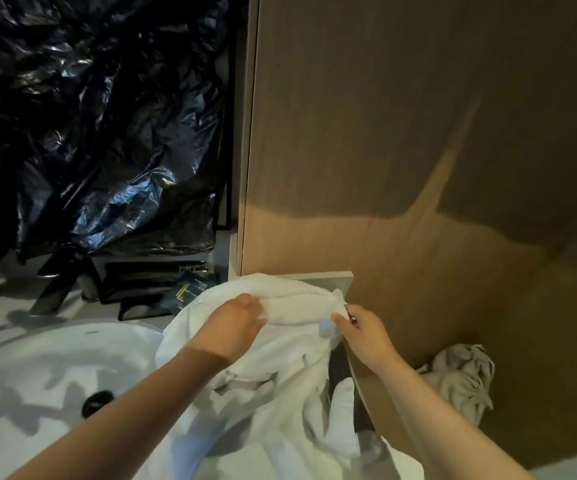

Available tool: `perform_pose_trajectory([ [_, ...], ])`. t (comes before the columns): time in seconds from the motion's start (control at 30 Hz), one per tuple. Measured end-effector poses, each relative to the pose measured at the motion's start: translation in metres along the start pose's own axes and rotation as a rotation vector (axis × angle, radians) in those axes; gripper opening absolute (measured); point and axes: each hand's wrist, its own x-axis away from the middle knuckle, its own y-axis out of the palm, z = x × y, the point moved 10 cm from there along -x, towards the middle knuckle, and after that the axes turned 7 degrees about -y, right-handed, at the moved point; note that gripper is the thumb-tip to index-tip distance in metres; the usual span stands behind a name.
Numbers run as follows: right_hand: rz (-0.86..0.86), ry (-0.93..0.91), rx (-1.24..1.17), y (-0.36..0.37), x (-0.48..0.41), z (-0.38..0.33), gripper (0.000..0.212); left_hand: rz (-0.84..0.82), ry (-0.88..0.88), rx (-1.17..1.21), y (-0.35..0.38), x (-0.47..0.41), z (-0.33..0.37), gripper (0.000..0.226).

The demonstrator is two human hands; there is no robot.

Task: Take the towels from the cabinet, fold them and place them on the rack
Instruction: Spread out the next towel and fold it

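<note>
A large white towel point(273, 362) lies bunched over the right end of the counter and hangs down toward me. My left hand point(235, 323) grips a fold of it near its top edge. My right hand point(363, 332) pinches the towel's right corner, next to a small pale label. The far edge of the towel rests against the grey countertop point(335, 277) by the wooden panel. No rack is in view.
A white basin point(37, 368) with a dark drain point(98, 403) fills the lower left. Black plastic sheeting point(89, 116) covers the wall behind it. Dark boxes and a booklet point(190, 292) sit at the counter's back. A wooden panel point(418, 150) stands right. Crumpled grey cloth point(460, 379) lies below.
</note>
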Motion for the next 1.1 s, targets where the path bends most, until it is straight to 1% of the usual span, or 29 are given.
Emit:
perform_pose_trajectory([
  [0.03,-0.032,0.041,0.044,0.005,-0.001,0.01,0.022,-0.068,-0.015,-0.021,0.018,-0.005,0.001,0.038],
  [0.07,-0.074,0.078,0.083,0.01,-0.002,0.018,0.021,-0.132,-0.033,-0.032,0.035,-0.009,0.001,0.04],
  [0.1,-0.107,0.111,0.11,0.013,-0.001,0.024,0.031,-0.197,-0.05,-0.042,0.051,-0.009,0.002,0.042],
  [0.17,-0.104,0.145,0.081,0.012,0.005,0.026,0.049,-0.297,-0.06,-0.057,0.074,-0.007,0.003,0.046],
  [0.23,-0.044,0.146,-0.011,0.007,0.019,0.023,0.052,-0.281,-0.04,-0.043,0.075,-0.003,0.004,0.048],
  [0.33,0.01,0.122,-0.069,-0.002,0.048,0.019,0.041,-0.167,-0.036,0.04,0.05,0.007,0.008,0.046],
  [0.43,0.036,0.133,-0.142,-0.001,0.079,0.017,0.034,-0.086,-0.004,0.163,0.019,0.028,0.018,0.038],
  [0.5,0.031,0.176,-0.134,0.004,0.096,0.018,0.037,-0.101,0.027,0.203,0.009,0.046,0.026,0.038],
  [0.6,-0.003,0.276,-0.077,0.015,0.116,0.025,0.051,-0.214,0.005,0.177,0.015,0.07,0.028,0.043],
  [0.67,-0.036,0.335,-0.048,0.02,0.126,0.03,0.055,-0.264,0.002,0.139,0.022,0.082,0.028,0.037],
  [0.73,-0.054,0.321,-0.046,0.019,0.131,0.032,0.039,-0.219,0.018,0.135,0.018,0.092,0.032,0.025],
  [0.8,-0.008,0.245,-0.1,0.006,0.133,0.025,0.014,-0.122,0.009,0.19,0.006,0.099,0.035,0.019],
  [0.83,0.04,0.2,-0.132,-0.006,0.134,0.019,0.007,-0.072,0.002,0.211,-0.002,0.103,0.038,0.018],
  [0.97,0.262,0.018,-0.27,-0.08,0.148,-0.007,0.015,0.125,-0.054,0.313,-0.041,0.12,0.049,0.017],
  [1.03,0.337,-0.061,-0.296,-0.117,0.16,-0.019,0.016,0.221,-0.079,0.338,-0.063,0.132,0.055,0.018],
  [1.1,0.37,-0.125,-0.306,-0.139,0.169,-0.029,0.017,0.31,-0.059,0.332,-0.083,0.142,0.069,0.018],
])
